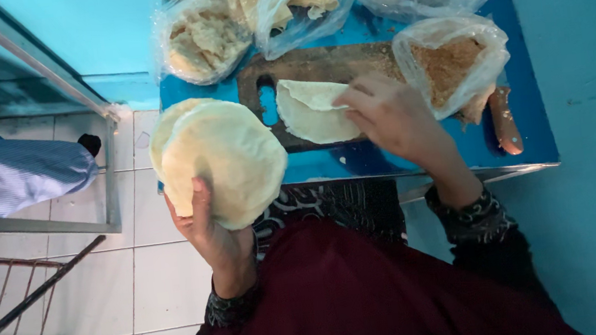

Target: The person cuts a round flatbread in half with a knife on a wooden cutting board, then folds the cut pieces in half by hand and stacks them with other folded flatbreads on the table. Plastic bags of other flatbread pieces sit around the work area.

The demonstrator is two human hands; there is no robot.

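Small food-prep corner: cutting board (pixel 317 68), bagged ingredients (pixel 205 39), tiled floor (pixel 154 281).

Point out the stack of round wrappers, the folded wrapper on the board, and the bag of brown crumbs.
stack of round wrappers (pixel 226 161), head view, middle of top sheet.
folded wrapper (pixel 310 114), head view, centre of its lower layer.
bag of brown crumbs (pixel 451 64), head view, on the crumbs inside.

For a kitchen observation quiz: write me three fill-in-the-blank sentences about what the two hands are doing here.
1. The left hand holds up a stack of round, pale ____.
2. The right hand folds one wrapper on the dark wooden ____.
3. The bag of brown crumbs lies to the ____ of that wrapper.

Missing words: wrappers; board; right
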